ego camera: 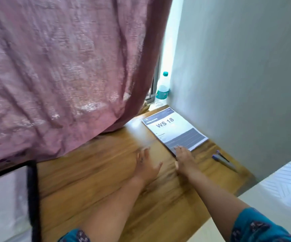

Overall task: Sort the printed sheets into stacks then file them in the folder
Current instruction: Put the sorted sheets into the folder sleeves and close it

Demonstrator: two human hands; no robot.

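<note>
A stack of printed sheets [173, 129], white with grey bands and the heading "WS 18" on top, lies at the far right of the wooden table [96, 173], close to the wall. My right hand [184, 158] rests on the stack's near corner with straight fingers. Just left of it my left hand [146, 165] lies flat on the bare wood, fingers spread, apart from the paper. No folder is in view. The image is blurred by motion.
A pink curtain [62, 67] hangs over the table's far left. A plastic bottle [162, 88] with a teal cap stands in the far corner. Two pens [224, 159] lie near the grey wall [246, 75]. A black metal frame [32, 198] borders the table's left edge.
</note>
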